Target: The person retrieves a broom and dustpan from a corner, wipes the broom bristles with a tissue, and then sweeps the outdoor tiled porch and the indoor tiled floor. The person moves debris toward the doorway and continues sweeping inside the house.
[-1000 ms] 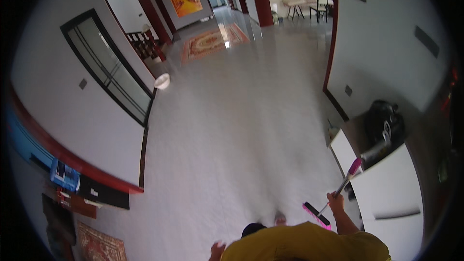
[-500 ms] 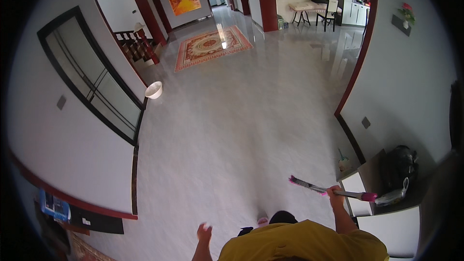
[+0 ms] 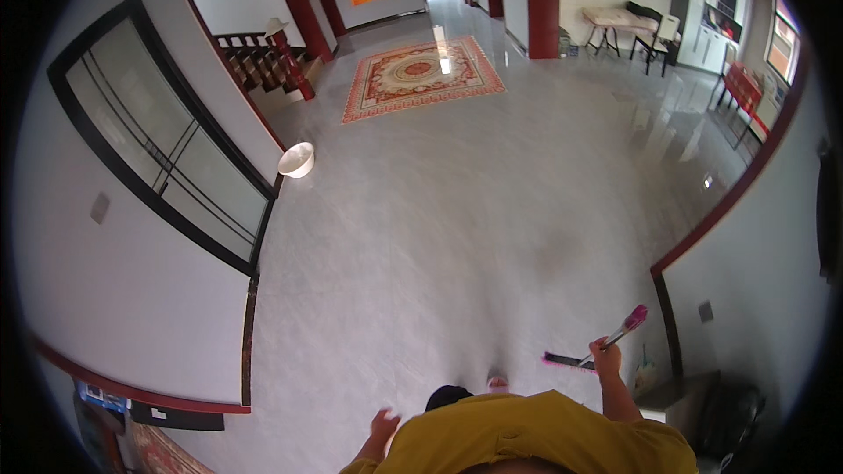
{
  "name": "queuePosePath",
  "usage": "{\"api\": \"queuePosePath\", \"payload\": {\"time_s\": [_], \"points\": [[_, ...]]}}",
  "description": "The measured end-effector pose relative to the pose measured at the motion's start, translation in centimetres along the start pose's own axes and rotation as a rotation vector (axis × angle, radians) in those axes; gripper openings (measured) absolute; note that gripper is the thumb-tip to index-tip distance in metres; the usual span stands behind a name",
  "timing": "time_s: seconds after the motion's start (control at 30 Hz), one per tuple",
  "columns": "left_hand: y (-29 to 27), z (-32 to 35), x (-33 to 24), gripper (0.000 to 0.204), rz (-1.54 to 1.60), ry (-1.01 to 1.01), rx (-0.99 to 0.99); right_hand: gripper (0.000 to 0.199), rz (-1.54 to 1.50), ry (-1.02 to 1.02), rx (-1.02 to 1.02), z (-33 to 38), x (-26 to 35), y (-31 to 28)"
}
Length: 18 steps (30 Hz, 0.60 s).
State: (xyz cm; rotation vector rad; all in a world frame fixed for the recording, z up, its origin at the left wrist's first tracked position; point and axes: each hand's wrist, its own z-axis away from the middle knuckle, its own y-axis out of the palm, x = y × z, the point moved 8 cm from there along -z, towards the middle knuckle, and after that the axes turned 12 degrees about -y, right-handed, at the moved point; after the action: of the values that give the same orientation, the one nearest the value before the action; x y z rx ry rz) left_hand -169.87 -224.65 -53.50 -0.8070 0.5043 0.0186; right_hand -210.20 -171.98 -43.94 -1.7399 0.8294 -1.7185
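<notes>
Broom in my right hand, standing on a pale tiled floor in a wide hall.

My right hand (image 3: 604, 353) is wrapped around the broom (image 3: 606, 342) handle, fingers curled tight about the shaft; the pink handle end points up and to the right, the dark brush head with its pink edge lies low to the left of the hand, just above the floor (image 3: 457, 237). The broom sits near right in the scene, close to the wall corner with the dark red skirting. My left hand (image 3: 384, 426) hangs free at near left, beside my yellow shirt (image 3: 536, 434), holding nothing; it is too small to tell whether its fingers are spread or together. A white bowl (image 3: 296, 160) stands far left by the glass door (image 3: 167, 154). A patterned red rug (image 3: 421, 75) lies far ahead.
</notes>
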Motion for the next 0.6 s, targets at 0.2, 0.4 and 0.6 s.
{"api": "queuePosePath", "payload": {"time_s": [0.2,0.4,0.6], "points": [[-4.6,-4.6,8.5,0.053,-0.120,-0.455,-0.064,0.012,-0.173,-0.168,0.197,-13.4,7.5,9.3],[-10.1,-22.0,-5.5,0.053,0.028,-0.368,-0.271,0.011,-0.070,-0.401,0.248,-26.3,14.3,18.6],[-16.8,-38.1,-40.1,0.043,0.372,0.083,-0.092,0.010,-0.256,-0.360,0.412,-37.4,25.4,23.5]]}}
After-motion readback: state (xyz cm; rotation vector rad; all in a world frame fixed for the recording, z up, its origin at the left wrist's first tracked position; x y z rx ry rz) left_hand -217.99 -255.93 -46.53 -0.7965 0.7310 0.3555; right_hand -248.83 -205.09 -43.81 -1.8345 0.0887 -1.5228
